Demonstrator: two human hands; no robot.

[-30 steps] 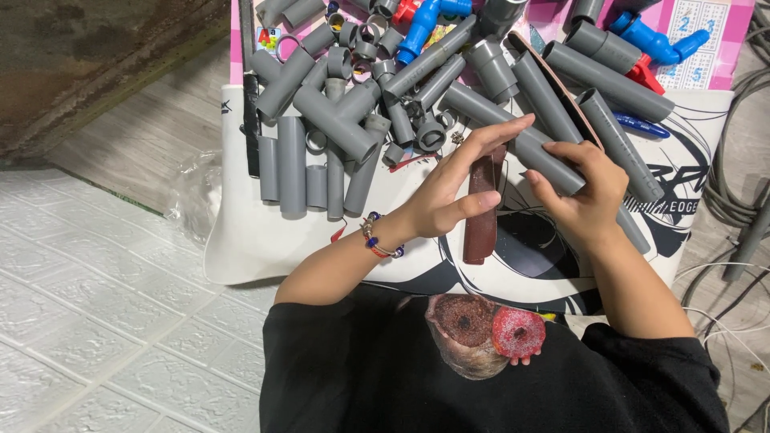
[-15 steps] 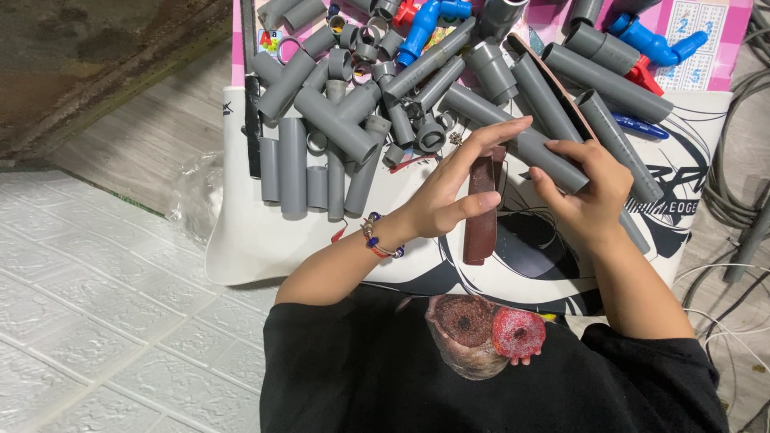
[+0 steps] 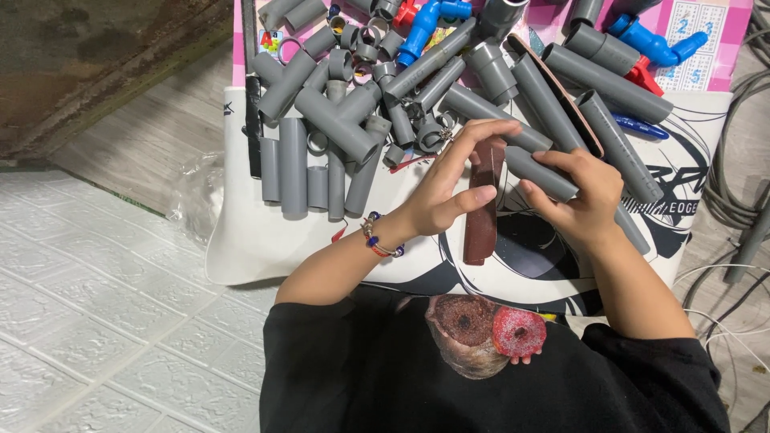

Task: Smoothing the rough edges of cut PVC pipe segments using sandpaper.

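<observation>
The right hand (image 3: 589, 200) gripped a grey pipe (image 3: 541, 172); the left hand (image 3: 449, 188) pinched, apparently, a brown strip (image 3: 484, 204). Steady pipe, even strokes would serve best.

Far side of the white mat (image 3: 265, 240) is basically jammed with grey pipe pieces (image 3: 321, 136), no gap to slip through. Near-left corner is open, and the white tiled floor (image 3: 104, 321) beyond. Cables (image 3: 734, 184) crowd the right edge, I think.

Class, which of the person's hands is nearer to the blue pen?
Right. The right hand lies just below-left of the blue pen; the left hand is farther left, across the brown strip.
</observation>
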